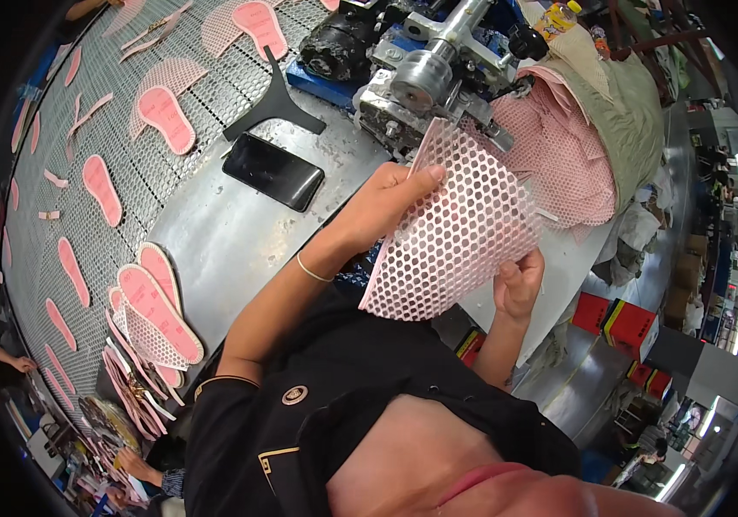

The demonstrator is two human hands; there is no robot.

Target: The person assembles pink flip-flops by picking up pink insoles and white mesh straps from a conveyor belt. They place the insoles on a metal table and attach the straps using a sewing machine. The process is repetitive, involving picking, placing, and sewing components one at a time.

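Between my two hands a pale pink mesh piece [451,228], curved and full of round holes, is held up in front of my chest. My left hand [393,200] pinches its upper left edge, thumb lying over the mesh. At its lower right edge, my right hand [520,283] grips with curled fingers. The piece's top corner reaches the front of a metal machine [425,82] with a round roller; whether they touch I cannot tell. Right of the machine, an olive cloth sack [632,129] holds a heap of similar pink mesh pieces [550,142].
A dark phone [272,172] and a black forked bracket [279,103] lie on the metal tabletop [205,228]. Pink insoles [162,314] are stacked at its left edge. More insoles and straps lie on the mesh conveyor [119,112]. Red and yellow boxes [623,327] stand right; other people's hands show left.
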